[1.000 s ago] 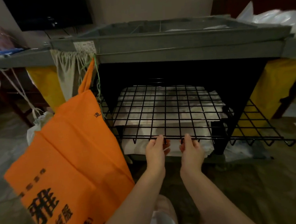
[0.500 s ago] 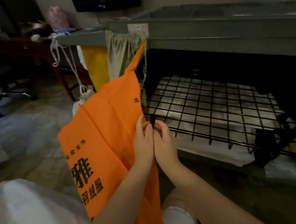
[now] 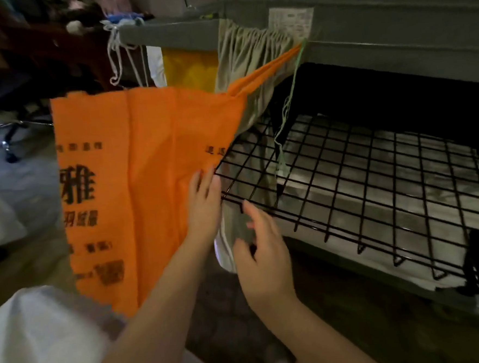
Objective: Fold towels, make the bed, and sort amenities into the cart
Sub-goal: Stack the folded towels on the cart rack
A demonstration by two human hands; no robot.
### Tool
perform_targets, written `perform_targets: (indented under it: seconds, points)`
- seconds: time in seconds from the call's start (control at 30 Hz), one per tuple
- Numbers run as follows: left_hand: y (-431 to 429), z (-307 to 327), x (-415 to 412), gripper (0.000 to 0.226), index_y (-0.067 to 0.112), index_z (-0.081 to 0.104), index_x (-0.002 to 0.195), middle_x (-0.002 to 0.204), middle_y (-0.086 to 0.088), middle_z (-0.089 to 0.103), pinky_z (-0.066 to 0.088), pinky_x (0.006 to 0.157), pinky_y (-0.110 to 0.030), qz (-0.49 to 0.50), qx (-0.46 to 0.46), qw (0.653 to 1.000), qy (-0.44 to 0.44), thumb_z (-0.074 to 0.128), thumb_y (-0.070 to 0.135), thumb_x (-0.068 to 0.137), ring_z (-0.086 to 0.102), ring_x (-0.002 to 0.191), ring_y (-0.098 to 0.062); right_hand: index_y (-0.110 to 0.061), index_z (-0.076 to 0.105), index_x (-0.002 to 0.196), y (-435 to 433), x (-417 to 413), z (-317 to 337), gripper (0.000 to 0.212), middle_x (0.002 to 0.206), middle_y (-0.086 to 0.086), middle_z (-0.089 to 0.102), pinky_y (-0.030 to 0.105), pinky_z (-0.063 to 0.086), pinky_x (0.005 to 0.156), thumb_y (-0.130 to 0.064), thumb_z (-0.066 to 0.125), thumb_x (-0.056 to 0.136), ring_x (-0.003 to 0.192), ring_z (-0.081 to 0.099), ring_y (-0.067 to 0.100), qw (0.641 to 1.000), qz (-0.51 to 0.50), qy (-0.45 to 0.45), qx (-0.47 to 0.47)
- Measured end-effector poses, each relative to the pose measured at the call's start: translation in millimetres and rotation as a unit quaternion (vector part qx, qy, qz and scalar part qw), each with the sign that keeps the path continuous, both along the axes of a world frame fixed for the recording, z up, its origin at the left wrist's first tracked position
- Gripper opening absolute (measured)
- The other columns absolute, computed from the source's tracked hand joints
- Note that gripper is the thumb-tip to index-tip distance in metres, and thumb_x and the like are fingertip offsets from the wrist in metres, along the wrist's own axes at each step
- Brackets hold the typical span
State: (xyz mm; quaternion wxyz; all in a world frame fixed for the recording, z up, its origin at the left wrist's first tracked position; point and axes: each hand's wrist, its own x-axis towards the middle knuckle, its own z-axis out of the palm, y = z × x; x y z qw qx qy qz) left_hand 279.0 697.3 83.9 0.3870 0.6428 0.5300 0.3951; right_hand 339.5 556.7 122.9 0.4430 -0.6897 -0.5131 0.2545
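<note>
The grey plastic housekeeping cart [image 3: 363, 16] holds a black wire grid shelf [image 3: 374, 177]; an orange printed fabric bag [image 3: 146, 165] hangs at the cart's left corner. Both hands have quit the shelf: the left hand [image 3: 203, 201], fingers straight, presses the bag aside, and the right hand [image 3: 263, 253] hovers spread and empty, probably clearing access.

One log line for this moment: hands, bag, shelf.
left hand: flat against orange bag | right hand: open, by wire shelf corner | orange bag: hanging from cart

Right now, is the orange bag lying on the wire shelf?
No, the orange bag hangs by its handle from the cart, beside the wire shelf.
</note>
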Motion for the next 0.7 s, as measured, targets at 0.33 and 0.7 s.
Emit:
perform_targets:
  seconds: [0.33, 0.7]
  points:
    - [48, 15, -45, 0.054, 0.030, 0.046, 0.138, 0.147, 0.008, 0.036, 0.032, 0.108, -0.048, -0.039, -0.254, 0.959, -0.115, 0.030, 0.059, 0.096, 0.036, 0.134, -0.021, -0.028, 0.020, 0.151, 81, -19, 1, 0.060, 0.152, -0.010, 0.028, 0.023, 0.032, 0.104, -0.021, 0.043, 0.096, 0.135, 0.034, 0.010, 1.000, 0.026, 0.009, -0.007]
    - [-46, 23, -58, 0.028, 0.023, 0.059, 0.122, 0.107, 0.006, 0.064, 0.045, 0.081, -0.023, 0.139, -0.022, 0.990, 0.009, 0.053, 0.020, 0.094, 0.061, 0.097, -0.010, -0.031, 0.067, 0.098, 71, -4, 6, 0.020, 0.099, -0.008, 0.068, 0.039, 0.052, 0.082, -0.020, 0.051, 0.091, 0.094, 0.062, 0.013, 0.997, 0.058, 0.046, 0.021]
